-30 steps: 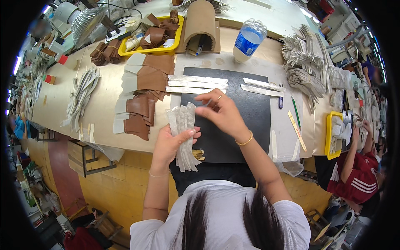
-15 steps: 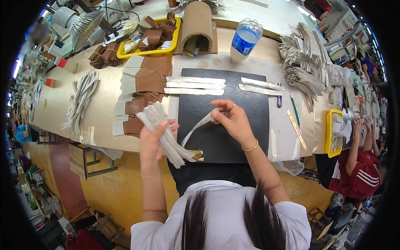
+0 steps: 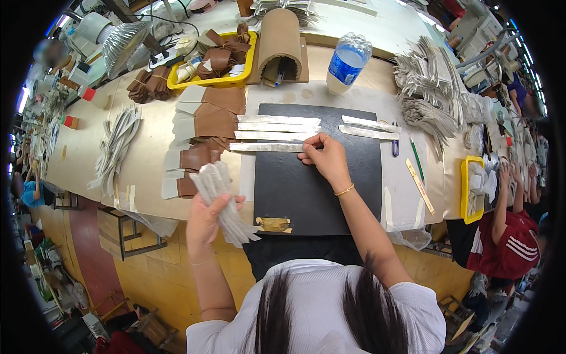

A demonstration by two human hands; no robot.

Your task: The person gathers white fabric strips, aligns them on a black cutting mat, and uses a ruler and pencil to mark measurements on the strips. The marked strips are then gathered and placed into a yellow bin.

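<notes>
My left hand (image 3: 204, 221) is closed around a fanned bundle of thin whitish strips (image 3: 216, 184), held over the near edge of the table. With the fingertips of my right hand (image 3: 328, 160) I pinch the right end of a single strip (image 3: 265, 147), stretched flat across the left part of a black board (image 3: 318, 200). Just beyond it, three similar strips (image 3: 277, 127) lie side by side, their left ends past the board's edge. Two more strips (image 3: 369, 128) rest at the board's far right.
Brown and white leather-like pieces (image 3: 219, 121) overlap left of the board. Behind stand a yellow tray (image 3: 252, 56), a brown arched holder (image 3: 280, 41) and a plastic bottle (image 3: 348, 65). Stacked strips (image 3: 427, 76), a green pencil (image 3: 417, 158) and a yellowish stick (image 3: 420, 186) lie right.
My right hand has brought the loose strip from near the bundle onto the board, below the other three. My left hand has moved slightly left and down with the bundle.
</notes>
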